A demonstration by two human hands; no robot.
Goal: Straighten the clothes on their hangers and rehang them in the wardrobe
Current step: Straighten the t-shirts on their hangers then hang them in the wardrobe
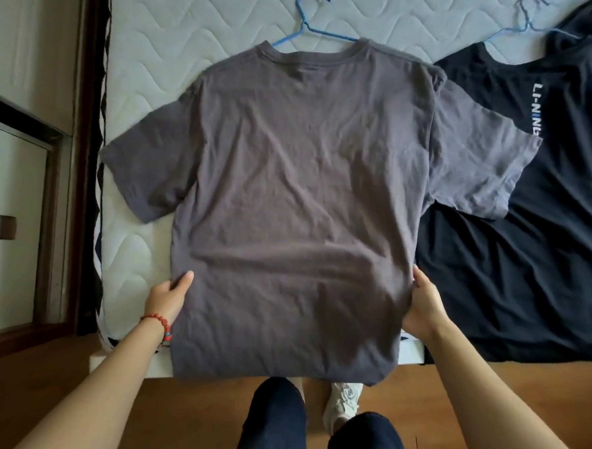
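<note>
Lying flat on the mattress [133,33], the grey T-shirt [296,190] on its blue hanger [311,27] is pinched at both side edges: left hand [166,298] and right hand [426,306] are clamped on the fabric. A black T-shirt [546,245] lies beside it.

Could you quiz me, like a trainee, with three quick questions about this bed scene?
1. True or false: the grey T-shirt lies flat on the mattress with a blue hanger at its collar.
2. Which garment does the grey T-shirt's sleeve overlap? A) white towel B) black T-shirt C) red jacket
3. Fill in: the left hand and right hand grip the shirt's side edges near the ____.

Key: 1 true. 2 B. 3 hem; the left wrist wears a red bead bracelet, should you need to tell the hands apart.
</note>
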